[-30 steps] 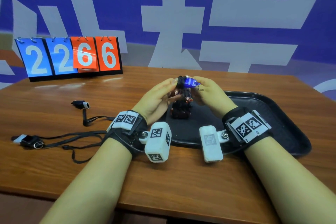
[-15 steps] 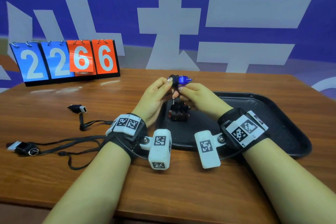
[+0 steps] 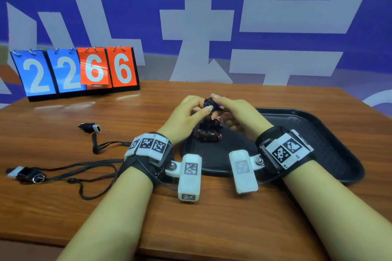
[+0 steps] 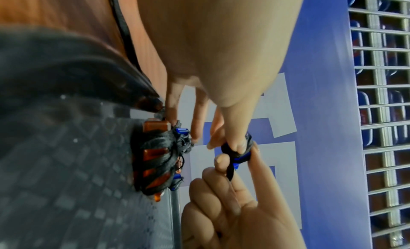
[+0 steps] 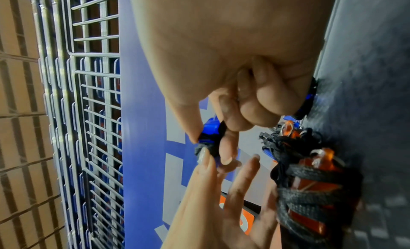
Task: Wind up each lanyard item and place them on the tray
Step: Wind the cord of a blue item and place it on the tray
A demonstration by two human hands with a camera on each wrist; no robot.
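Note:
A small blue lanyard item (image 3: pixel 211 103), wrapped in black cord, is held in the air above the black tray's (image 3: pixel 318 131) left end. My left hand (image 3: pixel 204 108) pinches it between thumb and forefinger. From the other side my right hand (image 3: pixel 219 101) pinches it too. In the left wrist view a short cord tail (image 4: pixel 230 174) hangs from the blue item (image 4: pixel 240 155). Under the hands, a pile of wound orange and blue lanyard items (image 3: pixel 209 131) lies on the tray. Two unwound lanyard items (image 3: pixel 91 128) (image 3: pixel 25 174) lie on the table at the left.
Loose black cords (image 3: pixel 89 176) trail over the wooden table (image 3: pixel 212 218) beside my left wrist. A flip scoreboard (image 3: pixel 78 70) reading 2266 stands at the back left. The tray's right half (image 3: pixel 307 154) holds nothing.
Both hands have kept hold of the blue item and worked it round. Their fingers now cover most of its blue body, which stuck out to the right a second ago.

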